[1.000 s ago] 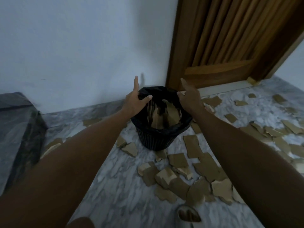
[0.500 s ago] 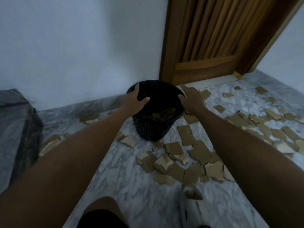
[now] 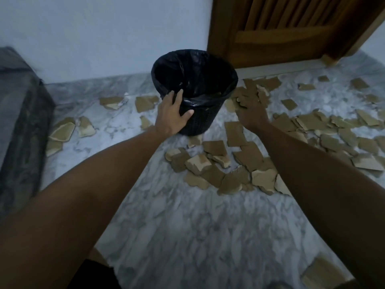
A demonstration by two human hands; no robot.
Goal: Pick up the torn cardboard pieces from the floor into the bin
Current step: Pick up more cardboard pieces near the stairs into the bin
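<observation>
Task at an early stage. Torn cardboard pieces [image 3: 248, 155] litter the marble floor [image 3: 187, 226] from centre to right of frame. Left hand [image 3: 171, 115] grasps the lined bin [image 3: 195, 90] rim, upper centre. Right hand [image 3: 251, 112] reaches into pieces beside it; grip indeterminate.

One black bin [image 3: 194, 91], upper centre. One wooden door [image 3: 291, 28], upper right. Two hands: left hand [image 3: 171, 115], right hand [image 3: 251, 112]. Dozens of cardboard pieces [image 3: 214, 148], too many to count exactly.
</observation>
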